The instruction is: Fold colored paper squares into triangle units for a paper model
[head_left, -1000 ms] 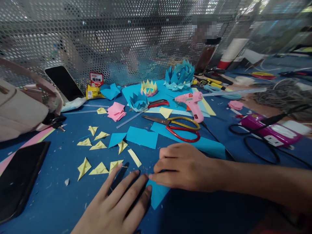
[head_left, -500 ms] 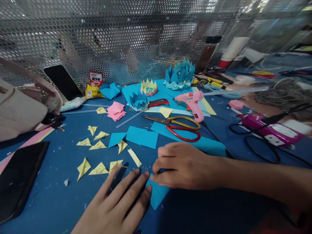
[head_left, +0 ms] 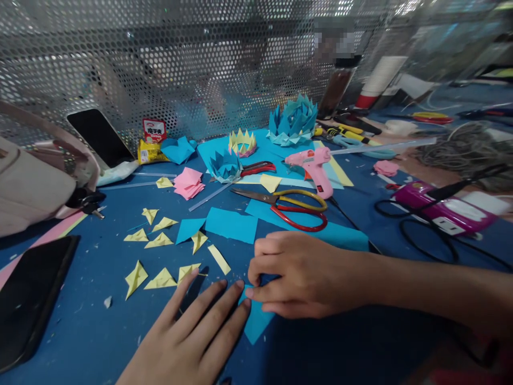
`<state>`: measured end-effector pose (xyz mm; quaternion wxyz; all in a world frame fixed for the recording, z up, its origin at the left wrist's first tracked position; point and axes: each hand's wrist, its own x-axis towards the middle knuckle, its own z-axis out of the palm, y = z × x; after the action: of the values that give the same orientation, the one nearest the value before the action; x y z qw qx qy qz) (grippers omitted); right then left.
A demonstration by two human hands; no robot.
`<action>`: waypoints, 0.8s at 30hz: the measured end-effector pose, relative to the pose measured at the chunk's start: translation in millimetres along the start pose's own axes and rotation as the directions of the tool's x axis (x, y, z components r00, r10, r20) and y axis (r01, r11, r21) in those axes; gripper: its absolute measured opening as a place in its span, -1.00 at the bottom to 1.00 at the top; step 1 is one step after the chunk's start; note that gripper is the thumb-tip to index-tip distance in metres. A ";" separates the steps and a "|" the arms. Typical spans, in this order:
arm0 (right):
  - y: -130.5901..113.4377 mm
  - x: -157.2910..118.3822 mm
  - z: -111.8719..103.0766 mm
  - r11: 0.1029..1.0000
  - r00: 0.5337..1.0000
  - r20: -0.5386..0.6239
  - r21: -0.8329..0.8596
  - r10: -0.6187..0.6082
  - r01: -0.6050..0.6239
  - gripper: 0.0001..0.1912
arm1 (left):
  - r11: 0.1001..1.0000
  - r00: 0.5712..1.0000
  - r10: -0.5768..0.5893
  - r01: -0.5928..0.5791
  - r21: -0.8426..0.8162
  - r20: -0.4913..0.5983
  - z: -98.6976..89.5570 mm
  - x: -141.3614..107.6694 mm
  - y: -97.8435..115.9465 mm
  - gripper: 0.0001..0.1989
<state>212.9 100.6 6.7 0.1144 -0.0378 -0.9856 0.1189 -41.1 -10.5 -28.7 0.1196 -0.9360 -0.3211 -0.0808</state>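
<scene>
A small piece of blue paper [head_left: 257,322] lies on the blue table under my hands, one corner pointing towards me. My left hand [head_left: 196,326] is spread flat, with the index finger and thumb tips at the paper's left edge. Curled over the paper's upper part, my right hand [head_left: 300,275] presses a fingertip on it; the hand hides that part. Folded yellow paper pieces [head_left: 161,278] lie beyond my left fingers, beside a narrow yellow strip [head_left: 219,260]. Farther off are a blue paper rectangle [head_left: 231,225] and scissors [head_left: 280,203] with red and yellow handles.
A pink glue gun [head_left: 315,168], red-handled pliers [head_left: 258,168] and folded paper crowns [head_left: 242,143] stand towards the perforated metal panel [head_left: 180,69]. A purple power strip [head_left: 444,208] with black cable is at right. Phones [head_left: 36,294] and a pale bag [head_left: 34,182] sit at left.
The view has shifted slightly. My right hand has tilted a little over the blue paper, a lower finger now showing more. My left hand stays nearly in place.
</scene>
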 end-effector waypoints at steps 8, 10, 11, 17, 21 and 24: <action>-4.8 0.8 -13.3 0.967 0.977 0.042 0.145 0.207 -0.211 -0.77 | 0.999 0.999 -0.042 0.042 -0.034 -0.016 3.3 -0.3 3.6 -0.48; -4.9 -0.5 -21.2 0.969 0.976 0.103 0.142 0.190 -0.204 -0.75 | 0.999 0.999 -0.037 0.037 -0.025 -0.014 2.4 0.0 3.6 -0.46; -4.1 -1.3 -24.4 0.972 0.977 0.126 0.139 0.171 -0.188 -0.76 | 0.999 0.999 -0.036 0.036 -0.022 -0.013 2.6 0.1 3.6 -0.46; 6.3 -3.1 -17.8 0.995 0.991 0.134 0.099 0.000 -0.013 -0.80 | 1.000 0.997 -0.005 0.004 -0.013 -0.074 3.8 1.1 0.5 -0.44; 5.5 -0.7 0.4 0.998 0.998 0.061 0.052 0.027 -0.030 -0.69 | 0.999 0.999 0.033 -0.032 0.030 -0.028 -6.1 2.6 -2.9 -0.44; 0.1 1.2 3.3 0.998 0.997 0.030 -0.008 0.066 -0.066 -0.71 | 0.999 0.999 0.035 -0.035 0.023 -0.023 -13.0 4.4 -3.3 -0.45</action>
<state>210.9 100.0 3.8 0.0953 -0.0689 -0.9858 0.1197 -40.7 -9.0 -14.6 0.1356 -0.9390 -0.3042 -0.0862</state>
